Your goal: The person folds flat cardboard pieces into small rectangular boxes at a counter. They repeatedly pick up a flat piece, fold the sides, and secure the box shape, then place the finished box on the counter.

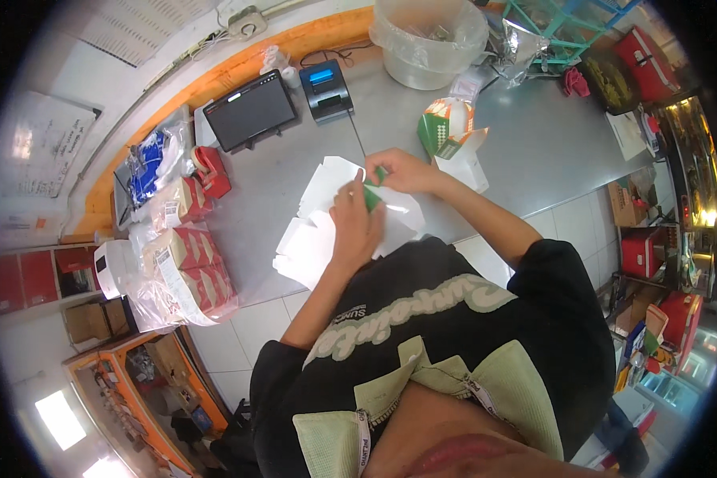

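Steel counter [534,143] bears a tablet [249,110] while both hands' [357,223] grips pinch a flat carton [327,215].

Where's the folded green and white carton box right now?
In the head view, the folded carton box stands on the steel counter, just past the right hand, below the clear plastic tub.

Matt white card blank [319,215] on a smooth brushed-metal desk [534,151]; glossy clear plastic lines the tub [430,40]
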A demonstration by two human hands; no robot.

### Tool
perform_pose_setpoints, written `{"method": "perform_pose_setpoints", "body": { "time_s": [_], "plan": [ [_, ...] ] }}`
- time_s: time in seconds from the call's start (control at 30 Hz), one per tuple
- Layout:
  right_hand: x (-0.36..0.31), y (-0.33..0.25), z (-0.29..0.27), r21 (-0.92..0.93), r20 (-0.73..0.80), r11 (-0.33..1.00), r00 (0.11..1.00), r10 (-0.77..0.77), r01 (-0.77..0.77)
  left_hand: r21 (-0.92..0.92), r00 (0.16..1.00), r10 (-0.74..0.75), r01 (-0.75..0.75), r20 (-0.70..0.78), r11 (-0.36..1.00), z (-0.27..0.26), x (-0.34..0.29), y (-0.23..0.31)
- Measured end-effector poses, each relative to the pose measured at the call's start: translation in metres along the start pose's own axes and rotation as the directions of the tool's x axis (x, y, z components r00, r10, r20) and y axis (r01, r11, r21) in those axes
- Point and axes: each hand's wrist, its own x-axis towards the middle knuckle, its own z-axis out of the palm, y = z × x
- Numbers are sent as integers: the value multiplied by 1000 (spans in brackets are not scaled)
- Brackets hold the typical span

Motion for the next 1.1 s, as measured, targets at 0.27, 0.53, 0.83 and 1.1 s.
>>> {"method": "perform_pose_setpoints", "body": {
  "time_s": [0.27, 0.53, 0.83, 1.1],
  "plan": [
    [2, -77, -6, 39, -335, 987, 933, -132, 154, -116, 993, 116, -119, -33, 986, -43, 46, 8],
    [-2, -124, 5, -467, -321, 874, 895, -309, 135, -737, 933, -347, 304, 100, 604, -71, 65, 29],
    [11, -116, 27, -68, -543, 960, 796, -266, 273, -849, 954, -300, 179, 26, 497, -65, 59, 49],
    [24, -126, 39, -230, -558, 917, 728, -399, 326, -859, 944, -318, 93, -84, 503, -71, 55, 47]
  ]
}}
